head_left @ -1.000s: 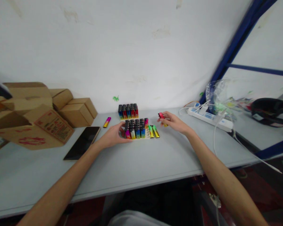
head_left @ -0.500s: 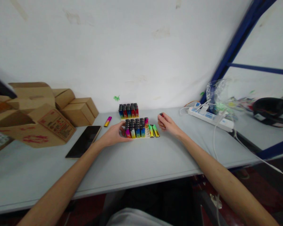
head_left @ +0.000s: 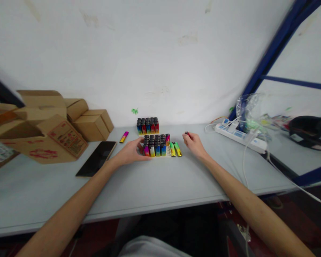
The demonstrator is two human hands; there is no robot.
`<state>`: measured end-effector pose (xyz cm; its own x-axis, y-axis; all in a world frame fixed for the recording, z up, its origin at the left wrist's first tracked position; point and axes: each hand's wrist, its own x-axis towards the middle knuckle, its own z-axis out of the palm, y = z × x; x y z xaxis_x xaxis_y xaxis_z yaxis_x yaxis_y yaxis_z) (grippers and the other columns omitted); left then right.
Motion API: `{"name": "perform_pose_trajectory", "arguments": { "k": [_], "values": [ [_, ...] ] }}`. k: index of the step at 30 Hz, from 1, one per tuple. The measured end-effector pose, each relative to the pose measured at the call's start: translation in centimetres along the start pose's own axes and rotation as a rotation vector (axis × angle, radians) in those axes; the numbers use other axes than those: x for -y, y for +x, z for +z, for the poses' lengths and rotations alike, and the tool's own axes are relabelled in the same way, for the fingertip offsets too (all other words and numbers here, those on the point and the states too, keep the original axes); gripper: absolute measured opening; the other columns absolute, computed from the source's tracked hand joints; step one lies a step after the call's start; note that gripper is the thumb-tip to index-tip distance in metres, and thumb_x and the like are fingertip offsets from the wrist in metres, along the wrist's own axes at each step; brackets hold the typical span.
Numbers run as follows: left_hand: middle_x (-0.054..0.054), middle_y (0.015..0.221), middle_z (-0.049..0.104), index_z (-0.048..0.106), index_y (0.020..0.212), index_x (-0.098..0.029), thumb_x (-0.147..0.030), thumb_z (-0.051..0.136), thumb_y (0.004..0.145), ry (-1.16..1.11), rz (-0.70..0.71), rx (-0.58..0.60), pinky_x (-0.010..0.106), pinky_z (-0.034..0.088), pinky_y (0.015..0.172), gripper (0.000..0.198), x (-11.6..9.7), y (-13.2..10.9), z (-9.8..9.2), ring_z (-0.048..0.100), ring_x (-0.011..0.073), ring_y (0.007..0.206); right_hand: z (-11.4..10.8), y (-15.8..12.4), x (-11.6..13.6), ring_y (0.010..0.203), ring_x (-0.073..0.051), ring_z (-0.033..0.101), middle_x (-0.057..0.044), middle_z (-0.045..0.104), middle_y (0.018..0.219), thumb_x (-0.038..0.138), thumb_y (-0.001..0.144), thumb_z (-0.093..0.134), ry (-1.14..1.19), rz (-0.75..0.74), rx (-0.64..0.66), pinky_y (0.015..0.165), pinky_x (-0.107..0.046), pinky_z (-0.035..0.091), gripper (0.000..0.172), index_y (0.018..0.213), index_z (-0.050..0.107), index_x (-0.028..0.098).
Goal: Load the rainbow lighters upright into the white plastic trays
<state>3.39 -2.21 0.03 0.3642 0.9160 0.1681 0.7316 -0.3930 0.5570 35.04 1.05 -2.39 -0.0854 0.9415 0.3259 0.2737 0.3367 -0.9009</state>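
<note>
My left hand (head_left: pixel 132 151) curves around the left end of a white tray (head_left: pixel 168 152) that holds rows of upright lighters (head_left: pixel 157 150) with black tops. Its thumb lies along the front edge, the fingers behind. At the tray's right end several slots show bare, with a pink lighter (head_left: pixel 167 137) at the back. Two green-and-yellow lighters (head_left: pixel 175 150) lie flat beside that end. Further right, my right hand (head_left: pixel 194 144) is closed around a lighter (head_left: pixel 187 133); only its dark and red top shows above the fist.
Behind stands a second block of lighters (head_left: pixel 148 126). A pink-and-yellow lighter (head_left: pixel 124 137) lies alone to the left, near a dark tablet (head_left: pixel 96 159). Cardboard boxes (head_left: pixel 42 139) fill the left side. A power strip (head_left: pixel 240 137) with white cables and a black strap-like object (head_left: pixel 310 132) are at right.
My camera view has shifted slightly. The right fist has turned a little, and less of the lighter shows above it. My left hand keeps its place on the tray.
</note>
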Motion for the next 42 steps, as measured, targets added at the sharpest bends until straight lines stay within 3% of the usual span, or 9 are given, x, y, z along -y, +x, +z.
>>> {"name": "perform_pose_trajectory", "arguments": {
  "k": [16,20,23,25,27,30,37,42],
  "values": [
    [0.003,0.094,0.071,0.060,0.118,-0.019,-0.059,0.086,0.064,-0.001,0.012,0.009,0.034,0.052,0.074,0.073,-0.3,0.0,-0.1,0.066,0.0232,0.078,-0.3,-0.3,0.4,0.055,-0.012,0.035,0.005,0.039,0.058,0.058,0.094,0.051,-0.040,-0.043,0.072,0.053,-0.027,0.030,0.046,0.065,0.042,0.024],
    [0.003,0.092,0.071,0.060,0.116,-0.018,-0.059,0.086,0.064,0.011,0.008,0.014,0.034,0.052,0.075,0.071,-0.3,0.0,-0.1,0.066,0.0238,0.079,-0.5,-0.3,0.9,0.057,-0.012,0.038,0.006,0.041,0.064,0.064,0.096,0.051,-0.008,-0.045,0.068,0.052,-0.025,0.033,0.046,0.076,0.045,0.023],
    [0.003,0.091,0.071,0.060,0.115,-0.018,-0.060,0.086,0.064,0.021,0.000,0.010,0.034,0.051,0.075,0.071,-0.2,0.0,-0.1,0.067,0.0247,0.081,-0.7,-0.2,1.5,0.055,-0.012,0.043,0.007,0.045,0.067,0.068,0.096,0.051,0.117,-0.057,0.138,0.051,-0.024,0.038,0.043,0.098,0.052,0.025],
    [0.004,0.092,0.071,0.060,0.116,-0.018,-0.060,0.087,0.063,0.027,-0.004,0.006,0.034,0.051,0.075,0.072,-0.1,0.0,-0.1,0.067,0.0250,0.082,-0.8,-0.1,1.8,0.062,-0.013,0.053,0.004,0.054,0.076,0.066,0.096,0.052,0.186,-0.100,0.196,0.057,-0.026,0.047,0.043,0.109,0.053,0.026],
    [0.004,0.092,0.071,0.060,0.117,-0.018,-0.059,0.087,0.063,0.029,-0.004,0.007,0.033,0.051,0.074,0.073,0.0,0.0,-0.1,0.066,0.0246,0.081,-1.1,0.1,2.3,0.082,-0.017,0.063,-0.002,0.063,0.092,0.062,0.095,0.058,0.139,-0.187,0.194,0.073,-0.032,0.056,0.040,0.109,0.059,0.025],
    [0.002,0.089,0.070,0.059,0.118,-0.018,-0.059,0.087,0.064,0.026,0.000,0.017,0.033,0.051,0.073,0.073,0.1,0.1,0.0,0.065,0.0230,0.077,-1.4,0.3,3.4,0.105,-0.023,0.064,-0.010,0.067,0.109,0.055,0.093,0.067,-0.052,-0.314,0.136,0.090,-0.037,0.056,0.036,0.105,0.071,0.022],
    [0.001,0.085,0.069,0.059,0.114,-0.018,-0.057,0.087,0.064,0.022,-0.001,0.023,0.032,0.051,0.070,0.069,0.2,0.1,0.0,0.064,0.0216,0.072,-1.0,1.8,5.9,0.067,-0.015,0.061,-0.004,0.071,0.077,0.044,0.094,0.069,-0.307,-0.348,0.323,0.064,-0.028,0.048,0.028,0.096,0.078,0.017],
    [0.002,0.089,0.071,0.059,0.116,-0.018,-0.055,0.089,0.063,0.025,0.006,0.006,0.032,0.051,0.072,0.071,0.1,0.1,0.1,0.065,0.0218,0.075,0.1,2.3,5.5,0.062,-0.015,0.068,-0.003,0.074,0.076,0.039,0.095,0.068,-0.235,-0.299,0.391,0.065,-0.028,0.052,0.023,0.096,0.070,0.016]
  ]
}}
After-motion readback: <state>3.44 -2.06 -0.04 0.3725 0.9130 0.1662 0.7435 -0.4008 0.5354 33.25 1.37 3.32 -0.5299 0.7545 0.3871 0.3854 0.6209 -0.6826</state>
